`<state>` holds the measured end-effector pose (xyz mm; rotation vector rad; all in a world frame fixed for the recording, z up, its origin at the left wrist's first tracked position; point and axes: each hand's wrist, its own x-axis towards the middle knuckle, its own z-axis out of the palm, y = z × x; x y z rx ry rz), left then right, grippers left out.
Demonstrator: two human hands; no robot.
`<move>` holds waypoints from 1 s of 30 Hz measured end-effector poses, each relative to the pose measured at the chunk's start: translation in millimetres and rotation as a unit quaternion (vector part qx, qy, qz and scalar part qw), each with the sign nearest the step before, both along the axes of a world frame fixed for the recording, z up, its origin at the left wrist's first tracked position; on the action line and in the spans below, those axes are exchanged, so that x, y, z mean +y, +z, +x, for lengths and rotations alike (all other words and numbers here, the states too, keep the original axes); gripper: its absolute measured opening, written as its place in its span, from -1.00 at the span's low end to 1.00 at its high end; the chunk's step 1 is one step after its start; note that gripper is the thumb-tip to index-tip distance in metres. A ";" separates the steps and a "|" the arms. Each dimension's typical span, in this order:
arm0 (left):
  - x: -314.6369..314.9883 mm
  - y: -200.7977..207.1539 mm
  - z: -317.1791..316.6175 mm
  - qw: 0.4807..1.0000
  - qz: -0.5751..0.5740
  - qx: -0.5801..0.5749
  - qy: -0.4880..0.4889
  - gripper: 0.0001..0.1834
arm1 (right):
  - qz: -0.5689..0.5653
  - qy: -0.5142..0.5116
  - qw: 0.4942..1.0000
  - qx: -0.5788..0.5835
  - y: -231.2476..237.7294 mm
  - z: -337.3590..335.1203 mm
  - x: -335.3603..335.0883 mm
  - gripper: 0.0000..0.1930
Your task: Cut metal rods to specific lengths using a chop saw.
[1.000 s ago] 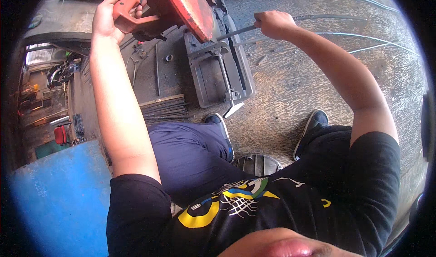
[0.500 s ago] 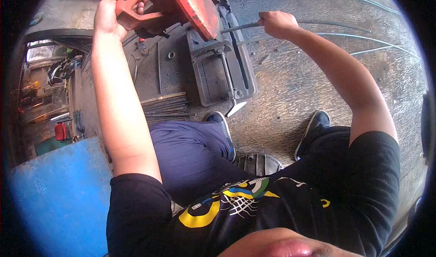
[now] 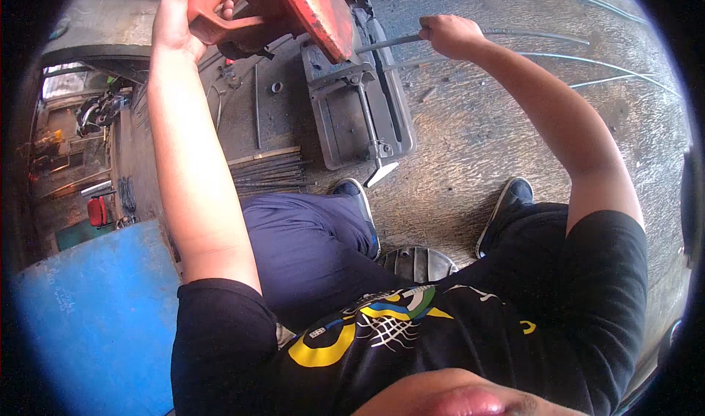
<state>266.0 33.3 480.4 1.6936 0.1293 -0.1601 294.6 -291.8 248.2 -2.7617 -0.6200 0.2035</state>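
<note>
A cut-off saw with an orange-red guard (image 3: 323,19) stands on the floor in front of me, on a dark grey base (image 3: 402,140). My left hand (image 3: 180,23) is wrapped round its orange D-shaped handle (image 3: 209,23), at the upper left. At the right of the saw, my right hand (image 3: 452,35) is closed round a thin grey metal rod (image 3: 393,43). One end of this rod reaches in by the guard's lower edge, and its other end sticks out past my wrist. The guard hides the cutting disc and the rod's inner end. A screw clamp (image 3: 371,118) runs along the base toward me.
Long thin rods (image 3: 609,67) lie across the floor at the right. A bundle of dark rods (image 3: 268,172) lies left of the saw, near a small ring (image 3: 277,87). A blue panel (image 3: 95,306) stands at my lower left. My shoes flank a round ribbed object (image 3: 418,264).
The rod's outer end has shifted slightly left and up, and my right hand has tilted a little with it. My left hand stays on the saw handle, almost unmoved.
</note>
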 end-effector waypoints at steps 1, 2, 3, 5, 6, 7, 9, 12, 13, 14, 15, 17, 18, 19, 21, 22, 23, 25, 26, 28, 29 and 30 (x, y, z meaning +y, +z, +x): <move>0.4 0.5 0.2 1.000 0.004 0.002 -0.008 -0.53 | 0.002 0.003 1.000 0.001 0.7 0.0 -0.1 -0.73; 0.7 -0.4 0.5 1.000 0.004 0.002 -0.008 -0.53 | -0.001 0.003 1.000 0.009 1.2 0.0 -0.1 -0.73; 1.0 -0.8 0.6 1.000 0.004 0.003 -0.002 -0.53 | 0.000 0.001 1.000 0.013 2.7 -0.2 0.1 -0.73; 1.8 -1.2 1.1 1.000 0.003 0.004 0.004 -0.53 | 0.005 0.001 1.000 0.018 6.2 -0.9 0.3 -0.74; 2.2 -1.4 1.4 1.000 0.001 0.005 0.004 -0.53 | 0.015 -0.003 1.000 0.020 8.3 -1.2 0.1 -0.74; 2.5 -1.3 1.8 1.000 0.000 0.004 0.003 -0.54 | 0.015 -0.001 1.000 0.019 10.5 -1.3 -0.1 -0.74; 2.8 -1.5 1.7 1.000 0.007 0.000 0.000 -0.54 | 0.017 0.003 0.999 0.027 14.2 -1.0 -1.2 -0.74; 0.2 -0.7 0.4 1.000 0.012 -0.005 0.000 -0.55 | 0.032 0.008 0.999 0.007 13.8 -1.6 -1.8 -0.74; -1.9 0.3 0.0 1.000 0.009 -0.005 0.001 -0.55 | 0.027 0.007 1.000 0.009 12.8 -1.4 -2.2 -0.74; -4.8 0.5 -0.6 1.000 0.009 -0.007 -0.001 -0.55 | 0.031 0.008 0.999 0.016 11.9 -1.2 -3.0 -0.73; -8.3 -0.5 -1.5 1.000 -0.002 -0.013 0.004 -0.55 | 0.041 0.012 0.999 0.018 11.5 -0.6 -3.9 -0.73; -14.9 -0.6 -4.2 0.999 -0.019 -0.026 0.012 -0.55 | 0.047 0.039 0.998 0.015 15.7 1.7 -11.8 -0.73; -18.3 -0.4 -4.5 1.000 -0.016 -0.010 0.012 -0.56 | 0.060 0.070 0.996 0.005 20.4 2.4 -17.4 -0.72; -18.5 2.2 -6.9 1.000 -0.013 0.006 0.013 -0.56 | 0.056 0.077 0.995 0.003 27.1 1.4 -26.4 -0.72; -21.8 -3.1 -7.4 0.998 -0.043 0.016 0.044 -0.59 | 0.170 0.107 0.968 0.150 48.7 -2.5 -52.3 -0.70; -19.4 -3.0 -7.8 0.998 -0.036 0.030 0.042 -0.51 | 0.156 0.116 0.971 0.138 61.0 -7.2 -62.8 -0.70; -19.9 -6.7 -4.4 0.998 -0.030 0.043 0.037 -0.43 | 0.203 0.125 0.951 0.197 74.5 -12.8 -73.3 -0.70; -16.3 -10.0 1.6 0.997 -0.066 0.002 0.041 -0.58 | 0.267 0.113 0.922 0.255 102.0 -30.0 -80.8 -0.70; -14.3 -12.1 3.1 0.997 -0.053 -0.005 0.063 -0.57 | 0.308 0.124 0.908 0.255 115.8 -41.3 -80.2 -0.70; -15.3 -16.3 4.5 0.995 -0.042 -0.021 0.091 -0.53 | 0.344 0.120 0.897 0.252 142.9 -69.1 -73.7 -0.69; -17.3 -15.8 2.8 0.991 -0.019 -0.048 0.124 -0.60 | 0.359 0.137 0.889 0.251 157.2 -83.2 -69.7 -0.68; -21.3 -13.2 0.2 0.972 0.083 -0.112 0.188 -0.51 | 0.381 0.121 0.878 0.264 170.5 -98.7 -66.0 -0.68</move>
